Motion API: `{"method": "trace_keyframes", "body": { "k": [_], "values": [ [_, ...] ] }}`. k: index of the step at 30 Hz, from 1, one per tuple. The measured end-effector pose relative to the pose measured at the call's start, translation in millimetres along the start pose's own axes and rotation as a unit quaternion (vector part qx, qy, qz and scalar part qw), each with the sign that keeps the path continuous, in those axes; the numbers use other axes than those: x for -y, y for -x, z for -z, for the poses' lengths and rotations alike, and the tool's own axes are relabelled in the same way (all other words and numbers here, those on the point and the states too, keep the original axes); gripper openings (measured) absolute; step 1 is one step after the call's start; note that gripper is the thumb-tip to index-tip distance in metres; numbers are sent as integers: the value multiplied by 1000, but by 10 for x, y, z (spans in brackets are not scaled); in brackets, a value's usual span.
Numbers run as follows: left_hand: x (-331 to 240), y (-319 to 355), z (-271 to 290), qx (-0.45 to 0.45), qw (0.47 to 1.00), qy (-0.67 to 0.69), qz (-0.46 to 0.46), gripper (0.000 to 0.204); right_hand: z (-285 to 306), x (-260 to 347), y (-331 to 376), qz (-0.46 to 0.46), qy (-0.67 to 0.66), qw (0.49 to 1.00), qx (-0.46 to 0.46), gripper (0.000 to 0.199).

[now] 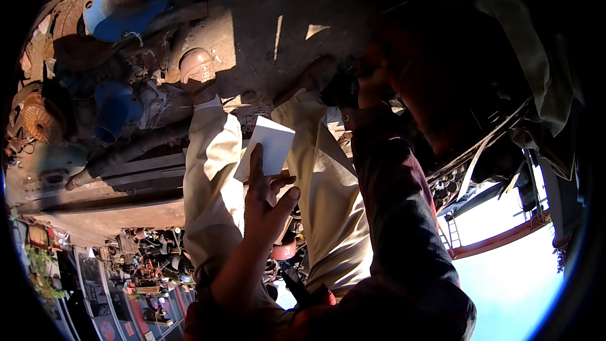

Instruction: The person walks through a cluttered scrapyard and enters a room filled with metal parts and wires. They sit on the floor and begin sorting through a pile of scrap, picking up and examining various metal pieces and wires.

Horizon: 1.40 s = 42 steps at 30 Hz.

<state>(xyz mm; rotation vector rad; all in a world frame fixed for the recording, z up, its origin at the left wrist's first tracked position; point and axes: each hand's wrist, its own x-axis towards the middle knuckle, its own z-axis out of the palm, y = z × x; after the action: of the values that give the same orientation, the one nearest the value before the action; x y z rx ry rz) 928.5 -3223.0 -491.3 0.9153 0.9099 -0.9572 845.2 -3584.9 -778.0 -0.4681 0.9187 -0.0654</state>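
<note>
A folded white sheet, stiff like card or paper, is held in my left hand between my knees. The index finger lies straight along the sheet, while the other fingers curl and the thumb is apart. My right arm, in a dark sleeve, stretches forward to a dark red object in deep shadow. My right hand is beside that object; its fingers are too dark to make out, as is anything in them.
Blue metal parts and a larger blue flanged piece lie among rusty scrap at the left. A long pipe runs beside my brown shoe. Cables cross at the right. Sunlit patches fall on the dirt floor.
</note>
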Motion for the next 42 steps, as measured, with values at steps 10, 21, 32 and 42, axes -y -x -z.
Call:
{"method": "trace_keyframes", "body": {
  "k": [10,21,32,42],
  "values": [
    [236,-87,-262,-8,999,14,46,82,-299,-111,-88,98,-23,986,-134,21],
    [259,-124,-369,-13,999,-10,45,78,-467,-123,-164,148,-19,969,-195,24],
    [270,-130,-332,-33,998,26,45,75,-601,-231,-123,122,25,970,-210,21],
    [241,-127,-308,-91,996,0,20,78,-339,-145,-255,103,-81,988,-86,19]
  ]
}}
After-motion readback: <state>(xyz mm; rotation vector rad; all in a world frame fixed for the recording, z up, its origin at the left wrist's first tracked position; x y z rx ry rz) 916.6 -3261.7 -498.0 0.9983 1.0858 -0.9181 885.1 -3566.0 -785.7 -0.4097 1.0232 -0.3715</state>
